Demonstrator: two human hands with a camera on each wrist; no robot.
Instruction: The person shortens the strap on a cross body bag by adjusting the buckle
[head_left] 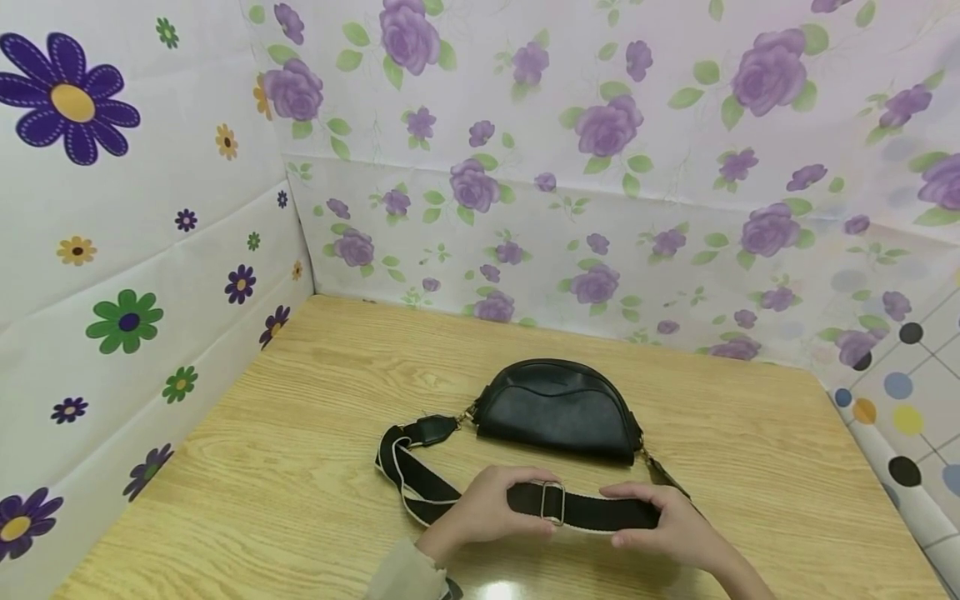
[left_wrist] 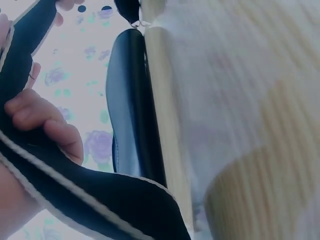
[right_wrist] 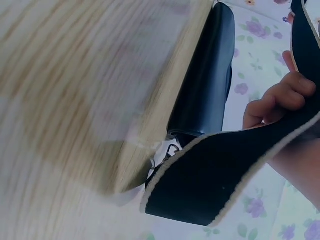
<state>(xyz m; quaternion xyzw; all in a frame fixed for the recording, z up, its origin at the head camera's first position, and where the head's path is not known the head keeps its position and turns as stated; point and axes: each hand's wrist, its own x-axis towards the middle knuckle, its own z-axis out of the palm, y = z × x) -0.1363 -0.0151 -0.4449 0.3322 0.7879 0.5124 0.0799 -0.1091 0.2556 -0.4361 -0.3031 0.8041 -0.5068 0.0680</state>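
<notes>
A black half-moon handbag [head_left: 555, 408] lies on the wooden table, its wide black strap [head_left: 600, 512] with pale edges clipped on at both ends. In front of the bag, my left hand [head_left: 491, 507] grips the strap just left of a metal slide buckle [head_left: 552, 502]. My right hand [head_left: 667, 525] pinches the same strap farther right, so a short stretch runs between the two hands. Curled fingers [left_wrist: 65, 132] show against the strap in the left wrist view. In the right wrist view, the strap [right_wrist: 215, 175] hangs down from the fingers [right_wrist: 280, 100], with the bag behind.
The wooden table [head_left: 300, 450] reaches back to a wall covering [head_left: 525, 225] printed with purple flowers. Another flowered sheet [head_left: 150, 250] stands along the left side. A loose loop of strap [head_left: 397, 467] lies left of my left hand.
</notes>
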